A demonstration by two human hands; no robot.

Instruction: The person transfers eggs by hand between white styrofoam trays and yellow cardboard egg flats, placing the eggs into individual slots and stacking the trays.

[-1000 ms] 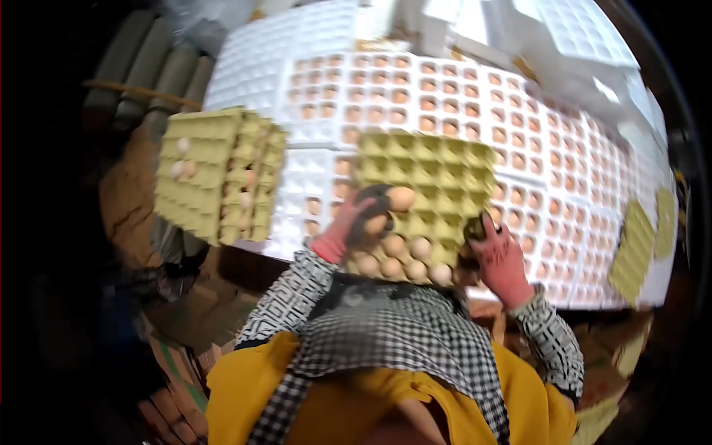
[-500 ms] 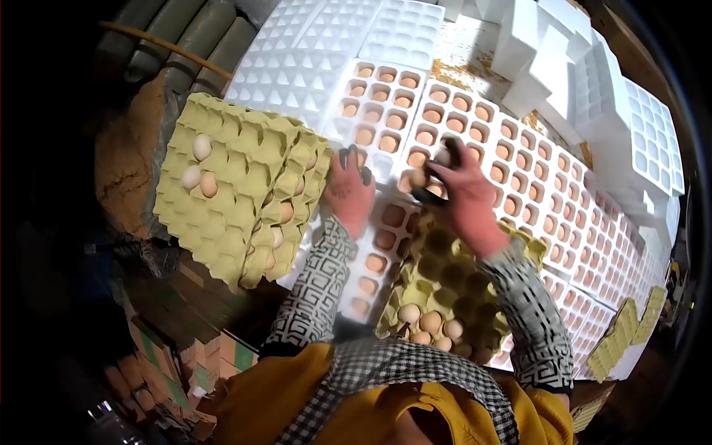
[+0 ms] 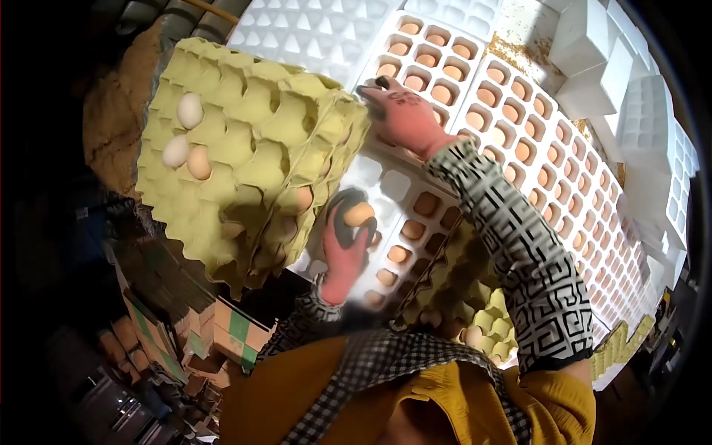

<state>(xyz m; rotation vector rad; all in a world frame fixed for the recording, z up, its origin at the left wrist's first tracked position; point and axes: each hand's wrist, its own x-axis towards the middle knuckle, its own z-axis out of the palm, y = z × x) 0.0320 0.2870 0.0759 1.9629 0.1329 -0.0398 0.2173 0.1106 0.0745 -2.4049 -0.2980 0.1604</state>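
My left hand [image 3: 345,248], in a pink glove with dark fingertips, holds a brown egg [image 3: 359,214] above the near cells of a white foam tray [image 3: 371,178]. Its fingers curl around the egg. Farther up, my right hand [image 3: 406,119], gloved the same way, reaches over the left edge of a foam tray filled with eggs [image 3: 443,93]. Its dark fingertips bend down at the cells, and whatever they hold is hidden. Close to my left hand stands a tilted stack of yellow-green egg cartons [image 3: 252,159], with loose eggs [image 3: 190,110] on top and more between the layers.
Below my right forearm lies another pulp carton [image 3: 493,315] with a few eggs in it. Rows of egg-filled foam trays [image 3: 564,174] run to the right. White foam blocks [image 3: 593,74] stand at the back right. Flattened cardboard [image 3: 230,326] is at lower left.
My right hand has moved left, from beside the pulp carton to the foam tray's left edge. My left hand has drawn back toward me and now shows an egg. The view has shifted.
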